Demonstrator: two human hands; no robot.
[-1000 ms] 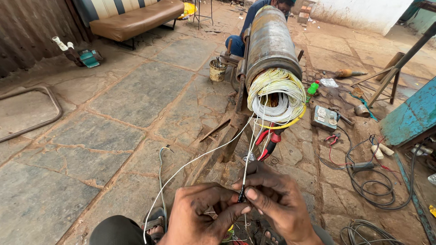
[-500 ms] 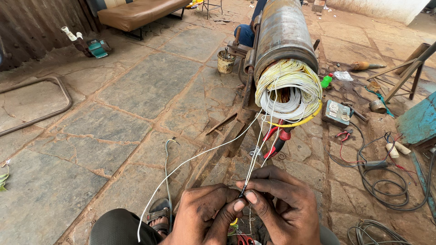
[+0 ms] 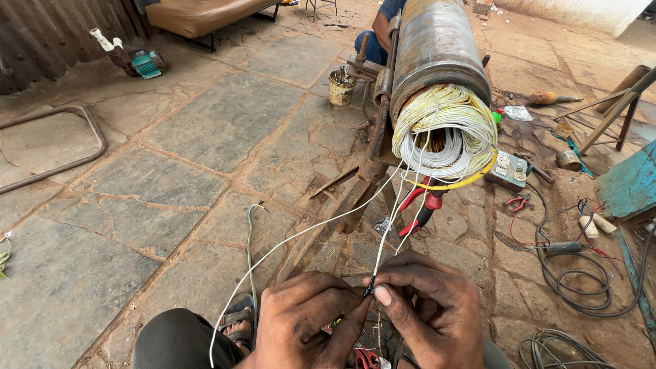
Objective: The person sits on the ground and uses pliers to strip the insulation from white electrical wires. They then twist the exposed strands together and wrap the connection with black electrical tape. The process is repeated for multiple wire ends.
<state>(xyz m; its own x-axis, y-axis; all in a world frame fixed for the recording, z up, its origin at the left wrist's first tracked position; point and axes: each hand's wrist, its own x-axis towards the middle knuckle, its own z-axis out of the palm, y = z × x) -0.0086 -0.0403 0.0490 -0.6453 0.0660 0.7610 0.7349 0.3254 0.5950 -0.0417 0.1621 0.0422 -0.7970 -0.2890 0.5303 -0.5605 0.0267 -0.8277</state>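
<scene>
A long cylindrical motor stator is being propped on a stand over the stone-paved floor, its open end packed with yellow and white winding coils. Thin white lead wires are being run down from those coils to the hands. Their dark joined tip is being pinched between thumb and fingers of the left hand and the right hand, both pressed close together, with red-handled pliers hanging just beneath the coils.

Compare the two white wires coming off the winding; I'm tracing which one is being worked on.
The pinched wire runs taut from the winding into both hands, left hand and right hand. The loose wire sags leftward, held by neither. Both are thin and white.
</scene>
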